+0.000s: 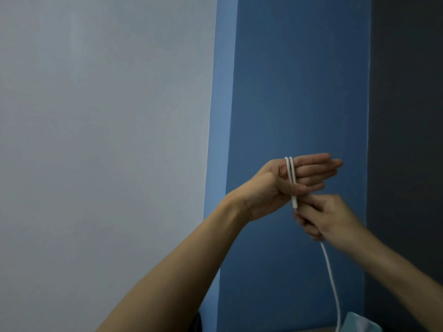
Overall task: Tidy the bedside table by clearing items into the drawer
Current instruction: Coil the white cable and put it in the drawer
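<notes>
A white cable (291, 174) is looped twice around the flat, outstretched fingers of my left hand (282, 185), whose thumb pins the cable's plug end against the palm. Just below and to the right, my right hand (328, 218) is closed on the same cable. From under that hand the rest of the cable (332, 279) hangs down toward the bottom edge of the view. Both hands are raised in front of the wall. The bedside table and its drawer are out of view.
A pale grey wall (103, 140) fills the left half, a blue wall panel (297, 92) stands behind the hands, and a dark grey wall (407, 116) is on the right. A light teal object (359, 323) shows at the bottom edge, beside the hanging cable.
</notes>
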Available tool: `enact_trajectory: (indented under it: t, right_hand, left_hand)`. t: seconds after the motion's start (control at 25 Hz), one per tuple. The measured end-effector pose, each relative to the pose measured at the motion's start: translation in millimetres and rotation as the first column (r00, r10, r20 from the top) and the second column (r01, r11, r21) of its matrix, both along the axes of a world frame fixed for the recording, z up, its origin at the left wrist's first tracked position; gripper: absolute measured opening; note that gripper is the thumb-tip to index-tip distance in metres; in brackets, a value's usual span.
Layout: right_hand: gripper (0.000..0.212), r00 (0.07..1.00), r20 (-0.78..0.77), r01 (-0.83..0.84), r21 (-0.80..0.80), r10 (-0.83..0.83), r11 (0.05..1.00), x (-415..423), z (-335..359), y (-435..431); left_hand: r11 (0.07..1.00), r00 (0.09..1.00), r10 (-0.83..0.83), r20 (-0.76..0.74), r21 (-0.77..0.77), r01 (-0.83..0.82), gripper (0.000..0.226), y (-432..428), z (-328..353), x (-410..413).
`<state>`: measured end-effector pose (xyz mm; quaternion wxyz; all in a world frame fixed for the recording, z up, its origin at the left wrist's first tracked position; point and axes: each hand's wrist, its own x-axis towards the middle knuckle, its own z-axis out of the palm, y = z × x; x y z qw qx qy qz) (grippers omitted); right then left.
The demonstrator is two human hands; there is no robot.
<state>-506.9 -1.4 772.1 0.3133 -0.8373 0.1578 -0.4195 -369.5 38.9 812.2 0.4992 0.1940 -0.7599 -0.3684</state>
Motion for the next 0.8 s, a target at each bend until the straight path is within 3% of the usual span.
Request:
enact_trajectory:
  t: [0.16, 0.28, 0.4, 0.56, 0.8]
  right_hand:
    - [0.019, 0.985, -0.168, -0.032, 0.003, 0.032, 0.999, -6.2, -7.4, 15.7]
    - [0.017, 0.969, -0.218, 0.04, -0.338, -0.119, 0.94, -17.9, 1.0, 23.5]
    - [0.023, 0.962, -0.118, 0.126, -0.605, -0.245, 0.786, -25.2, 15.5, 22.6]
    - [0.023, 0.966, -0.038, 0.144, -0.743, -0.256, 0.654, -27.8, 25.6, 13.7]
    - [0.026, 0.967, 0.124, 0.242, -0.72, -0.222, 0.651, -31.6, 32.7, 5.4]
  left_hand:
    - [0.979, 0.978, 0.204, 0.043, -0.029, -0.203, 0.069, -3.5, 0.3, 14.7]
    - [0.96, 0.938, 0.28, 0.202, -0.034, -0.28, 0.063, -4.8, -5.2, 23.6]
    - [0.967, 0.931, 0.229, 0.284, 0.047, -0.252, 0.047, -6.2, -15.8, 24.2]
    - [0.985, 0.973, 0.023, 0.229, 0.163, -0.061, 0.024, -7.5, -21.9, 22.9]
    - [0.994, 0.938, -0.017, 0.345, 0.111, -0.023, 0.028, 2.1, -19.6, 19.3]
